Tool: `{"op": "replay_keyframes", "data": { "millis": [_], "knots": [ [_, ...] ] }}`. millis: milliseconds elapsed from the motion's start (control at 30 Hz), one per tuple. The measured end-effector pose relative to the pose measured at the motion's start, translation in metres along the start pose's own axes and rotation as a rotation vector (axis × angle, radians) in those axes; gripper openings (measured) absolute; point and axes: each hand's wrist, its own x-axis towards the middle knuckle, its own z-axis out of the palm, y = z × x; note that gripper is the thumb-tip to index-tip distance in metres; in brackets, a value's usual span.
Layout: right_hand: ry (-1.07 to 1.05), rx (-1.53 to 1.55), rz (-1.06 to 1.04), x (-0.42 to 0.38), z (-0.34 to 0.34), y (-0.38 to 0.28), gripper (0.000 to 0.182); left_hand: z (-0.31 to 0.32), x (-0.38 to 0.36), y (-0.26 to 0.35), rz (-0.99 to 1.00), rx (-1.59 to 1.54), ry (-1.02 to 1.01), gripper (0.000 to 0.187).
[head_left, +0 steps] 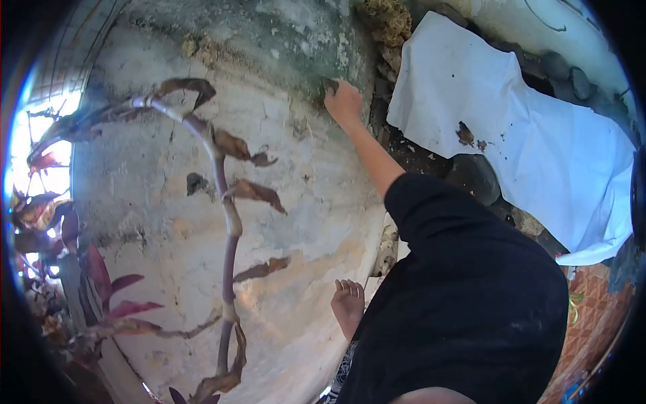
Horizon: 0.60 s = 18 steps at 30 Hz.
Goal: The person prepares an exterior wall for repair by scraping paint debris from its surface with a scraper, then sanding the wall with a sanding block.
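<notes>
My right hand [344,104] reaches out to the stained wall [303,202], closed around a small dark object [330,85] that meets the wall's surface. The fingers cover most of that object, and I cannot tell its kind. Around it the wall is dark green and grey, with a hazy patch beside the hand. Lower in the view, my left hand [348,306] is near the wall and close to my body, its fingers curled in with nothing showing in them.
A plant stem [225,229] with withered leaves crosses in front of the wall at left. On the right, a white sheet [464,94] with brown debris lies over dark stones [474,176]. Rough rock [387,23] sits in the corner; orange tiles [592,323] show at lower right.
</notes>
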Motion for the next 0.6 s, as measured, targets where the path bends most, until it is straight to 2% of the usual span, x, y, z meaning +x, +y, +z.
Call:
{"op": "replay_keyframes", "data": {
  "millis": [33,67,133,200,267,300,367,467,600],
  "knots": [
    [0.022,0.102,-0.081,-0.007,-0.005,0.005,0.023,0.008,0.003,-0.001,-0.012,0.034,-0.009,0.036],
    [0.023,0.100,-0.078,-0.017,-0.009,0.007,0.023,0.016,0.003,-0.001,-0.023,0.066,-0.013,0.037],
    [0.190,0.359,-0.230,-0.048,-0.020,0.005,0.024,0.029,0.003,-0.003,-0.019,0.081,-0.024,0.039],
    [0.163,0.517,-0.321,-0.080,-0.023,-0.001,0.027,0.034,0.005,-0.001,-0.010,0.097,-0.047,0.040],
    [0.000,0.543,-0.378,-0.107,-0.021,-0.009,0.037,0.031,0.007,-0.001,-0.013,0.089,-0.020,0.040],
    [-0.007,0.544,-0.373,-0.116,-0.019,-0.012,0.037,0.029,0.005,-0.001,-0.010,0.087,-0.012,0.040],
    [-0.006,0.398,-0.504,-0.126,-0.013,-0.017,0.049,0.025,0.003,-0.002,0.000,0.090,0.015,0.041],
    [0.029,0.391,-0.488,-0.130,-0.003,-0.020,0.058,0.016,-0.003,-0.005,0.005,0.087,0.059,0.041],
    [0.058,0.382,-0.436,-0.131,0.003,-0.028,0.058,0.012,-0.011,-0.008,0.017,0.065,0.098,0.040]
  ]
}}
